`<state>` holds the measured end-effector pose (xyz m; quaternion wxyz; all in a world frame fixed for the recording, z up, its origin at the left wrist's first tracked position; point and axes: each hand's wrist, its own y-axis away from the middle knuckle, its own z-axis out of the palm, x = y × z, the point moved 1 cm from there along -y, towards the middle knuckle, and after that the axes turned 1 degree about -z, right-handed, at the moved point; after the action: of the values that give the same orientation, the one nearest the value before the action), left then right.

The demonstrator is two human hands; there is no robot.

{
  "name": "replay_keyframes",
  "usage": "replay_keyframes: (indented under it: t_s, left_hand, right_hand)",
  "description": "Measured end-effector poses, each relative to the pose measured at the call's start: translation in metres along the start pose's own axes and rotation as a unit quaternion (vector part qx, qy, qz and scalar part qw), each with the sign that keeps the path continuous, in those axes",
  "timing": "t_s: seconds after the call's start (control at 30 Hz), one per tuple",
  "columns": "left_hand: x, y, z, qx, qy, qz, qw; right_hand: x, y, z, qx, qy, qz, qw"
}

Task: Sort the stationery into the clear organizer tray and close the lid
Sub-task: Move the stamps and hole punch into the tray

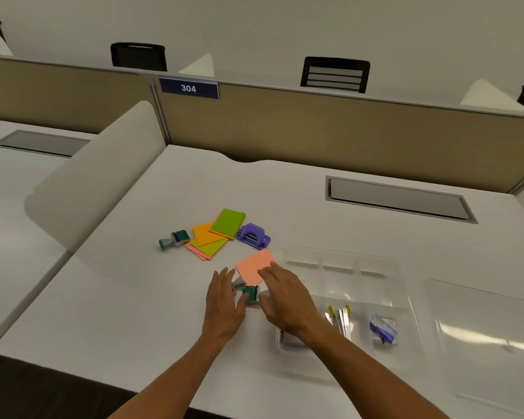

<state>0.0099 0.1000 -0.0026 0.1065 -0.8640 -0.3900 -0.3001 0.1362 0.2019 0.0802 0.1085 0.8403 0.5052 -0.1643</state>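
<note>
Your left hand lying flat with relaxed fingers, thumb touching a green stamp on the desk, your right hand spread loose over a pink note, clear tray sitting just right, lid lying beside it, off.

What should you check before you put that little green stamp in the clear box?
1. Stamp in reach: ok. The green stamp lies on the desk between the left hand and the right hand.
2. Firm grip: cannot tell. The left thumb touches it, but no fingers plainly curl round it.
3. Tray open: ok. The clear organizer tray has no lid on it; the lid lies to its right.
4. Free compartment: ok. The far compartments look empty.
5. Pink note out of the way: not ok. The right hand's fingers rest on it.
6. Other things sorted: not ok. A second stamp, coloured notes and purple punch remain outside.
</note>
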Motion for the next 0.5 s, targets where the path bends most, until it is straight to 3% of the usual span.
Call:
replay_keyframes:
  t_s: [0.23, 0.5]
  left_hand:
    - [-0.023, -0.011, -0.004, -0.061, -0.061, 0.003, 0.996]
    - [-0.023, -0.016, -0.016, -0.052, -0.063, 0.003, 0.997]
  right_hand:
    - [-0.018, -0.024, 0.036, -0.106, 0.158, -0.028, 0.981]
    - [-0.025, -0.026, 0.050, -0.109, 0.232, -0.008, 0.967]
